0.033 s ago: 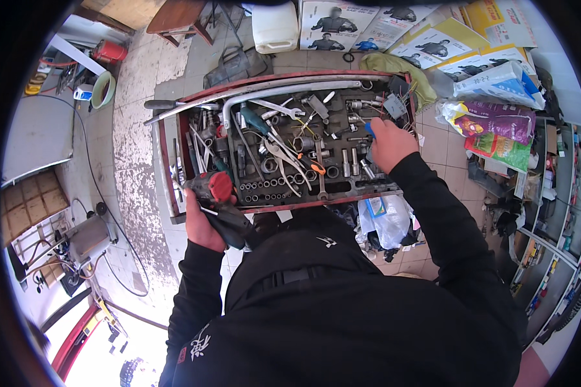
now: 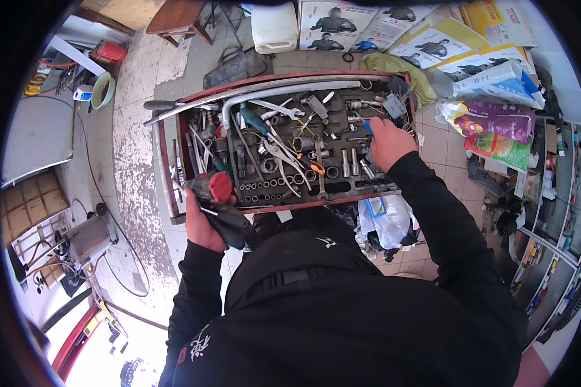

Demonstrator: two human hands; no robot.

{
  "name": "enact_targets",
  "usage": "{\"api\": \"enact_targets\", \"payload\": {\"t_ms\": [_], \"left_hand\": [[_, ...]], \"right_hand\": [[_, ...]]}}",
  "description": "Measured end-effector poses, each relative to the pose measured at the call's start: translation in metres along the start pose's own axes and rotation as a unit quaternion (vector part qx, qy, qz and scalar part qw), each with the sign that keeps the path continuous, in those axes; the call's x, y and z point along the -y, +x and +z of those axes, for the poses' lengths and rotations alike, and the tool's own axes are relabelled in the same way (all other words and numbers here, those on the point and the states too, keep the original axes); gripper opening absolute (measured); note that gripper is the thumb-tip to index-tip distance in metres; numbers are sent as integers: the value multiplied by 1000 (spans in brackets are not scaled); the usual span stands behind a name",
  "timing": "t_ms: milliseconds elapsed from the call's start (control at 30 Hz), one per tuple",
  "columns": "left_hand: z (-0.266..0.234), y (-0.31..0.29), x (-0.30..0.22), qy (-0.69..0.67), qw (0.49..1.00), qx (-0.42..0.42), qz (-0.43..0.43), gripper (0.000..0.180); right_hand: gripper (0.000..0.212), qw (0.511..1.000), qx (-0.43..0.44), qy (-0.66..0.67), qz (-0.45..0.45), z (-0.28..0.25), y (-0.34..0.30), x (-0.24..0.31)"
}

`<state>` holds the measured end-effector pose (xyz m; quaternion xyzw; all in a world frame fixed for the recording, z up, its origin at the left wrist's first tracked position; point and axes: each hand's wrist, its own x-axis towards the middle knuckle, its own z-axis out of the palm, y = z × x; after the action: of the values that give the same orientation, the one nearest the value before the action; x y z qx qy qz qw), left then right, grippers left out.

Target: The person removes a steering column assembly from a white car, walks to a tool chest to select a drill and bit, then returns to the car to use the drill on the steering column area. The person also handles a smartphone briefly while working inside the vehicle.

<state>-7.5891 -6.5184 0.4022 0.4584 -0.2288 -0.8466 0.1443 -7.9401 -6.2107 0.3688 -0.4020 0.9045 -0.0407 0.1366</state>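
My left hand (image 2: 202,227) is closed around a red-and-black cordless power tool (image 2: 219,187), held over the near left corner of a red tool drawer (image 2: 279,208). Fingers of my right hand (image 2: 392,145) pinch a small blue object (image 2: 368,128) above the drawer's right part; most of it is hidden. Close to that hand stand long sockets (image 2: 346,162) and a grey box-shaped piece (image 2: 395,106). Mid-drawer lie pliers (image 2: 279,151), a teal-handled screwdriver (image 2: 254,120) and a combination wrench (image 2: 321,171). Rows of small sockets (image 2: 265,186) line the near edge.
A bent metal bar (image 2: 290,88) and a long-handled bar (image 2: 168,104) lie across the drawer's far side. Beyond are a dark bag (image 2: 239,67), a white jug (image 2: 274,29) and cartons (image 2: 336,26). Plastic sacks (image 2: 494,122) and shelves (image 2: 549,251) stand right; a cable (image 2: 98,177) crosses the floor left.
My right hand has shifted very slightly to the left, still pinching the blue object. The left hand and its power tool stay in place.
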Motion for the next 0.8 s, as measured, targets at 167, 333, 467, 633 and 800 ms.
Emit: {"api": "enact_targets", "payload": {"t_ms": [167,333,467,633,800], "left_hand": [[10,-3,1,16,999,-31,27,67],[9,-1,1,11,1000,-19,7,68],[2,0,3,5,1000,-7,-7,63],[0,0,3,0,1000,0,-6,64],[0,-3,3,6,1000,-4,-2,64]], "right_hand": [[30,997,-40,-3,66,4,2,-2],[30,991,3,69,111,11,5,-2],[29,979,0,113,171,25,25,-7],[32,947,-25,267,175,30,38,-34],[32,862,51,441,246,27,22,-56]]}}
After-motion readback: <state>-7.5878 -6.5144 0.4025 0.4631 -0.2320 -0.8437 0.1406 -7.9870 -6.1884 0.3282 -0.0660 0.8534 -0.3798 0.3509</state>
